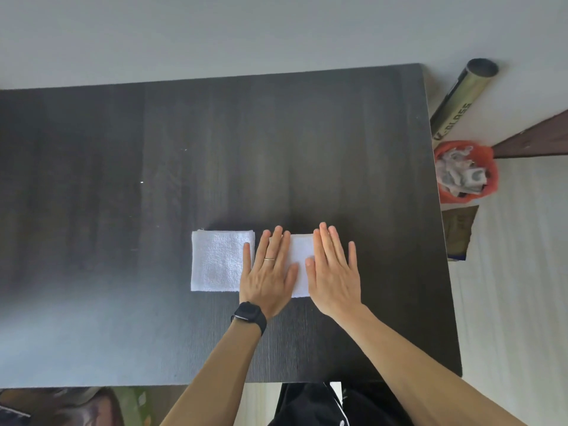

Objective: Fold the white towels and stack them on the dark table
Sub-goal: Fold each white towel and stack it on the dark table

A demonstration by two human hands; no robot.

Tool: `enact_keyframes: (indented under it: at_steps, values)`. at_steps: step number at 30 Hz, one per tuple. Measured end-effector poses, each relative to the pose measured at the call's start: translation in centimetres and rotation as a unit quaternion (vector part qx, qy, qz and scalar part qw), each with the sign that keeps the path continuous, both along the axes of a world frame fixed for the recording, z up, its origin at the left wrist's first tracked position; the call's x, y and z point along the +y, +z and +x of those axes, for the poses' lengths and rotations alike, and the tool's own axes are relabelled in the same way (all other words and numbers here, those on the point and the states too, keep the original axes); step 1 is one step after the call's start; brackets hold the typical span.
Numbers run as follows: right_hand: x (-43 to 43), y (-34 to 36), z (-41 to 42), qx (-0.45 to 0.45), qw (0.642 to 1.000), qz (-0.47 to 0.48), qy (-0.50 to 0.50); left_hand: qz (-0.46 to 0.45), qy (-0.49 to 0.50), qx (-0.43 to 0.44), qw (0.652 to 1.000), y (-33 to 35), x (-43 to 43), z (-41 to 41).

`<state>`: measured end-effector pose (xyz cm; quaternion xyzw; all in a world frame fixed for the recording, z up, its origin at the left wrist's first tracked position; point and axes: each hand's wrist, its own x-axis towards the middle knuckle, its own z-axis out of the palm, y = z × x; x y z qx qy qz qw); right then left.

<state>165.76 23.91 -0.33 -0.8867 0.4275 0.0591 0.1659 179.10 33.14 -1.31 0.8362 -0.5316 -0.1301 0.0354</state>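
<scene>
Two folded white towels lie side by side on the dark table (pixel 153 167). The left towel (pixel 216 261) is a neat square with nothing on it except the edge of my left little finger. Both hands lie flat on the right towel (pixel 299 256), covering most of it. My left hand (pixel 270 272), with a ring and a black watch at the wrist, presses its left part. My right hand (pixel 333 269) presses its right part with straight fingers.
Off the table's right edge stand an orange-lined bin (pixel 465 170) full of crumpled paper, a gold tube (pixel 458 96) leaning on the wall and a brown bag (pixel 458 232). The table's front edge is close to my body.
</scene>
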Motion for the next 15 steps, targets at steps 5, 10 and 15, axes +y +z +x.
enact_keyframes:
  at_steps: [5,10,15]
  values:
    - [-0.5,-1.3,-0.4,0.004,1.000,0.009,0.010,0.009,0.004,0.007,1.000,-0.6,-0.5,0.0]
    - [-1.0,0.6,-0.5,-0.010,0.999,0.050,-0.001,0.039,0.003,0.008,0.999,1.2,-0.8,-0.2]
    - [-3.3,6.3,-5.8,-0.065,0.993,0.056,-0.084,0.058,0.020,0.033,0.998,6.1,-2.0,-2.1]
